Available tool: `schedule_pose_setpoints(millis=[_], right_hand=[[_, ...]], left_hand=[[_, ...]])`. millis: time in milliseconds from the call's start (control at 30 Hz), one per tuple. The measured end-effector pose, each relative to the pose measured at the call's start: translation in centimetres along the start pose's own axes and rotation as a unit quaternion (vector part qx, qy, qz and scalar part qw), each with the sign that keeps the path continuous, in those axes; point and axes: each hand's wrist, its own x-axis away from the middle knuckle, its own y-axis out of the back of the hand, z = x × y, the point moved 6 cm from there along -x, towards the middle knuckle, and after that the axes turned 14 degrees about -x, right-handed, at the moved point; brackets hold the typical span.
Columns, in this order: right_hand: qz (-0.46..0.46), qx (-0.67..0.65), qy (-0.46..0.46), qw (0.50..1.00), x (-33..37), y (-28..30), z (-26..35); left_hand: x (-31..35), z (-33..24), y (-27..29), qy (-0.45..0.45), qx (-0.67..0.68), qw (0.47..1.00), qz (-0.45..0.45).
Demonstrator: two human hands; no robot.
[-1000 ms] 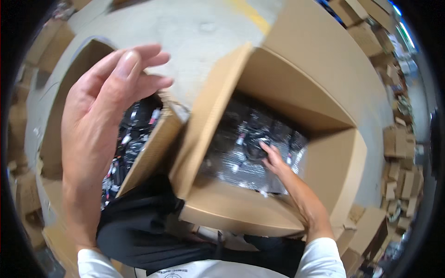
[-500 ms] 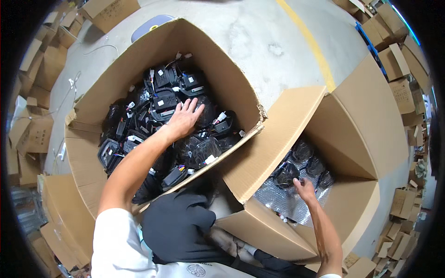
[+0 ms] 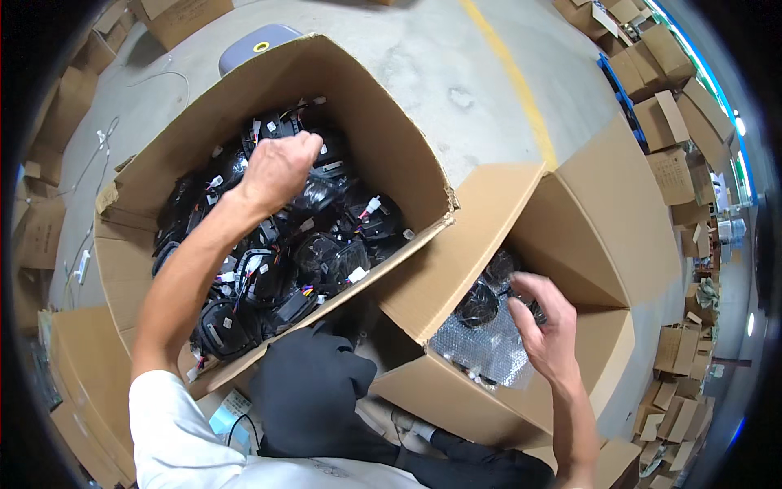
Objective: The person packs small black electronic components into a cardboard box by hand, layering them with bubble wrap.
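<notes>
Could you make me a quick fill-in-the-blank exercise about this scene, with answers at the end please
1. The left hand is over ____ plastic units with white connectors in an open brown cardboard box.
2. A second brown cardboard box, holding a clear bubble wrap sheet, stands to the ____ of the first.
3. The painted line on the grey concrete floor is ____.
Missing words: black; right; yellow.

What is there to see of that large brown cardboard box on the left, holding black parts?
The large brown corrugated cardboard box is open-topped, its rim frayed at the left and right corners. Inside lie jumbled black, plastic-looking parts with white connectors and coloured wires. The curled left hand is over them; whether it grips one is unclear.
</notes>
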Motion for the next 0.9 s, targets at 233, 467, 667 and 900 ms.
schedule_pose_setpoints(millis=[233, 467, 667, 900], right_hand=[[0.085, -0.023, 0.232, 0.969, -6.2, -7.5, 9.8], [0.142, 0.005, 0.074, 0.987, -0.1, -5.5, 5.0], [0.09, -0.026, -0.095, 0.991, 5.6, -2.4, 0.4], [0.102, -0.071, -0.066, 0.99, 8.4, -2.6, 0.9]], left_hand=[[1.4, -4.7, -6.0, 0.029, 0.164, 0.962, 0.215], [5.2, -15.2, -14.1, 0.014, 0.152, 0.908, 0.391], [3.7, -17.0, -18.5, 0.08, 0.05, 0.92, 0.381], [4.6, -9.2, -15.8, 0.078, 0.231, 0.956, 0.164]])
